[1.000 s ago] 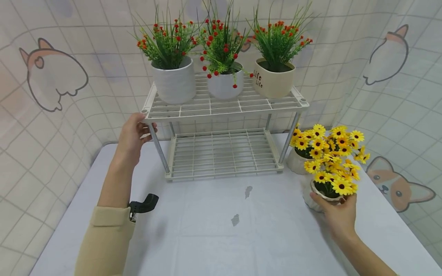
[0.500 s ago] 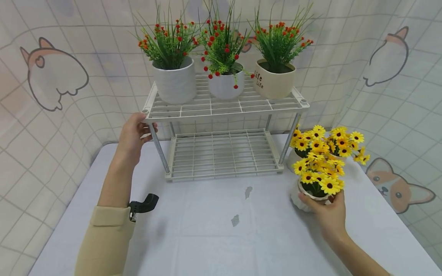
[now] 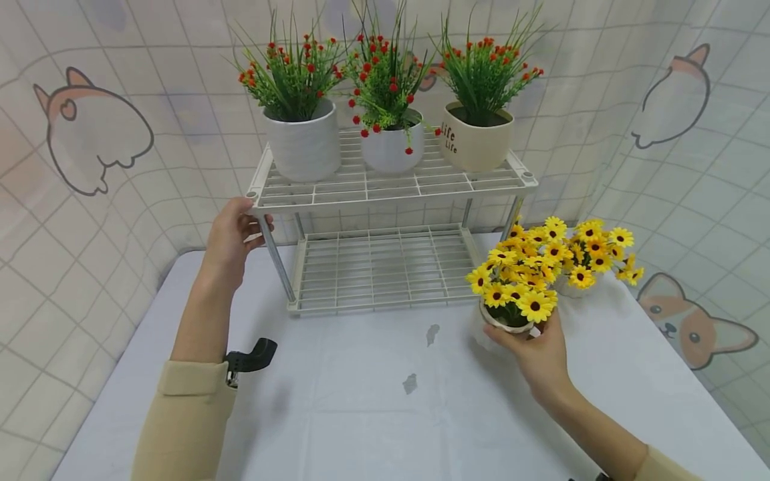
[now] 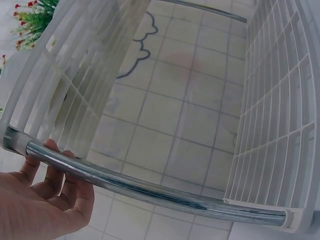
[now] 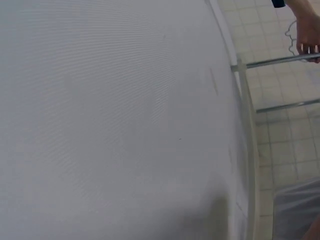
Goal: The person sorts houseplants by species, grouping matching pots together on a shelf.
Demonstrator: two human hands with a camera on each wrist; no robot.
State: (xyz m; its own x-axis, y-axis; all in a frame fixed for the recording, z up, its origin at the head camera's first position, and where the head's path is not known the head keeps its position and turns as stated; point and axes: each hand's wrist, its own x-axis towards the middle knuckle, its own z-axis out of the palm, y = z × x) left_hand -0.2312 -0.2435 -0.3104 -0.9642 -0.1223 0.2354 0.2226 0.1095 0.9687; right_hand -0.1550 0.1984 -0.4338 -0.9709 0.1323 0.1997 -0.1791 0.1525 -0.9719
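My left hand [image 3: 230, 230] holds the front left post of a white two-tier wire rack [image 3: 391, 195], just below its upper shelf. In the left wrist view its fingers curl behind the metal post [image 4: 150, 192]. On the right, my right hand [image 3: 541, 354] grips a small pot of yellow daisies [image 3: 511, 294] by its side, thumb in front. That pot appears raised above the table, its shadow falling below it, near the rack's front right corner. Most of the right hand is outside the right wrist view.
Three pots of red flowers [image 3: 303, 143] stand on the upper shelf. Behind the held pot, more yellow daisies [image 3: 592, 247] stand on the white table [image 3: 361, 427], partly hidden. A tile-patterned curtain [image 3: 680, 200] surrounds the table.
My right hand has carried the yellow daisy pot leftward and up toward the rack's right front corner. My left hand has stayed on the rack post.
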